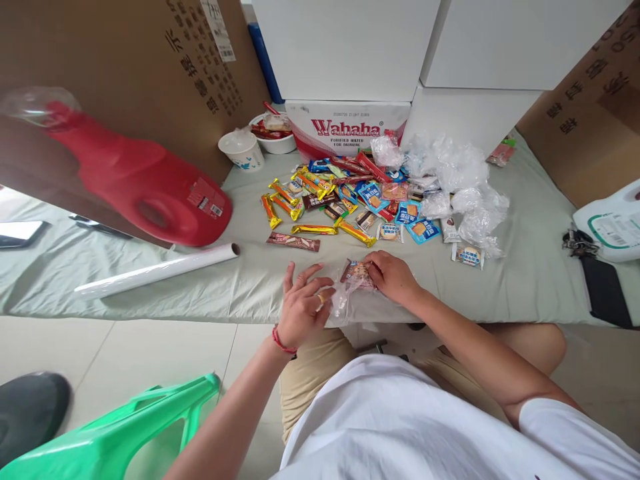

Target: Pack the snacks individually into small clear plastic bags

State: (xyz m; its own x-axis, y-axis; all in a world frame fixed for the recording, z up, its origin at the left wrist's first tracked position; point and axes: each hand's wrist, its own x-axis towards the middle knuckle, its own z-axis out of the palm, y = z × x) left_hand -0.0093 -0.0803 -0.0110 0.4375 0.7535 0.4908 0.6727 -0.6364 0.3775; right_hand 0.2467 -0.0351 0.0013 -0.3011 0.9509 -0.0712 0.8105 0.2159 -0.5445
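Note:
Near the front edge of the cloth-covered table lies a small brown snack packet [356,272], partly covered by clear plastic film [342,297]. My right hand [395,277] is closed on the packet's right side, pinching it between thumb and fingers. From the left, my left hand [304,303] pinches the film with its thumb and a near finger, while its other fingers are spread out. Just beyond both hands, a pink-brown wafer bar [293,241] and several yellow-wrapped bars [314,229] lie in front of a mixed heap of snacks.
Crumpled clear plastic [457,170] sits at the heap's right. To the left are a film roll [157,272] and a red jug [165,180]. A Wahaha carton [350,130] stands behind; a black phone [606,291] and white bottle [615,223] are right. A green stool [125,413] stands below.

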